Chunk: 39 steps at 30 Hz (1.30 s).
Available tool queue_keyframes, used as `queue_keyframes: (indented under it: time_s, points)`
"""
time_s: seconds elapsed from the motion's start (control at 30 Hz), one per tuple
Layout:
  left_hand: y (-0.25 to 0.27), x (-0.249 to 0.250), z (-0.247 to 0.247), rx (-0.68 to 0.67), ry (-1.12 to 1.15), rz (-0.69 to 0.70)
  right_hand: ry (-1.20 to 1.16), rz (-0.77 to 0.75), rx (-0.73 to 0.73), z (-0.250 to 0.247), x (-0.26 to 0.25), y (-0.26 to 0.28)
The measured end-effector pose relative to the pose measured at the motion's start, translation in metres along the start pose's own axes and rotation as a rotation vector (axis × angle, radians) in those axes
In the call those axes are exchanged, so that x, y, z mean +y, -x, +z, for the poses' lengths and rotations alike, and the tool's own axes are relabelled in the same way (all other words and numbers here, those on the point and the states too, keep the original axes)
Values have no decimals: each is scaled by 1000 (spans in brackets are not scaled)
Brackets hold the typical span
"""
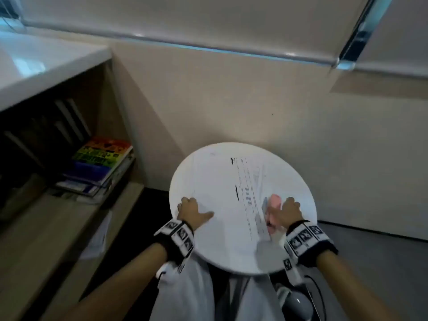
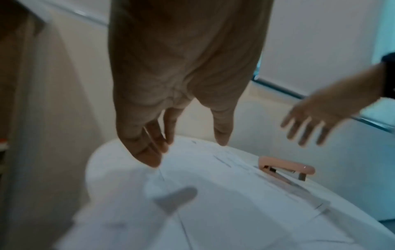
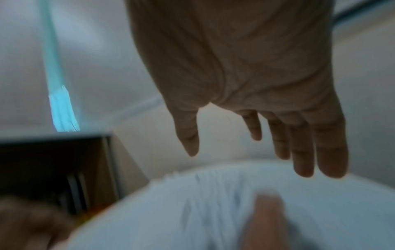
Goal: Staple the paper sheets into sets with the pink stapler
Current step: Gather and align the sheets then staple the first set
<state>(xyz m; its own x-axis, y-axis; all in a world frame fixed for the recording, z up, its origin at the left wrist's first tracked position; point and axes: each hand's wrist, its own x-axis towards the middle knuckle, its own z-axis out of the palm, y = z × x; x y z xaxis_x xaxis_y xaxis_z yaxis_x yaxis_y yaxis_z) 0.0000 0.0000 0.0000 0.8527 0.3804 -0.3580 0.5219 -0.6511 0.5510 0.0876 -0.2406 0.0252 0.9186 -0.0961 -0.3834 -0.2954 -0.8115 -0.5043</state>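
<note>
In the head view one round white table [image 1: 185, 181] carries the paper sheets [image 1: 222, 188], spread and overlapping so their number cannot be told, and one pink stapler [image 1: 274, 202] lying at their right side. The left hand [image 1: 193, 213] is over the left part of the sheets and the right hand [image 1: 286, 213] over the stapler. In the left wrist view the left hand's fingers [image 2: 149, 147] hang straight and slightly apart above the paper, holding nothing; the stapler [image 2: 286, 166] lies alone under the spread right hand [image 2: 314, 121]. The blurred right wrist view shows four fingers [image 3: 303, 152] and a thumb extended, apart, gripping nothing.

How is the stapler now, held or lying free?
Lying free: the stapler rests on the papers; the right hand hovers open above it.
</note>
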Motion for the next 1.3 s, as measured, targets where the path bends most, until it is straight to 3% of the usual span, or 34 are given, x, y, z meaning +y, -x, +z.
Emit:
queue_keyframes:
  time_s: [0.07, 0.13, 0.23, 0.3, 0.43, 0.57, 0.67, 0.77, 0.97, 1.07, 1.17, 1.3]
  points:
    - [10, 7, 16, 77, -41, -106, -74, 58, 34, 16, 11, 10]
    - [14, 13, 25, 161, -60, -135, -126, 10, 83, 30, 18, 12]
    - [16, 16, 28, 154, -19, -170, -135, -18, 130, 42, 22, 12]
    - [14, 14, 22, 121, 43, -184, -205, 55, 172, 43, 19, 17]
    - [5, 3, 20, 54, 183, -84, -448, 168, 175, 36, 26, 20]
    - [5, -9, 25, 137, 189, 8, -838, 224, 155, 24, 46, 19]
    - [13, -14, 20, 109, 258, 10, -1067, 170, 135, 9, 58, 20]
    - [34, -27, 17, 65, 292, 60, -1156, 21, 55, -11, 60, 32]
    - [113, -49, 37, -186, 378, 66, -822, -188, -158, -28, 29, 64]
    - [133, -47, 38, -223, 462, 27, -592, -274, -213, -18, 3, 76]
    - [128, -48, 30, -89, 352, 1, -426, -409, -134, -12, -18, 79]
    - [106, -31, 11, 263, -150, 80, -332, -379, -241, 5, -48, 67]
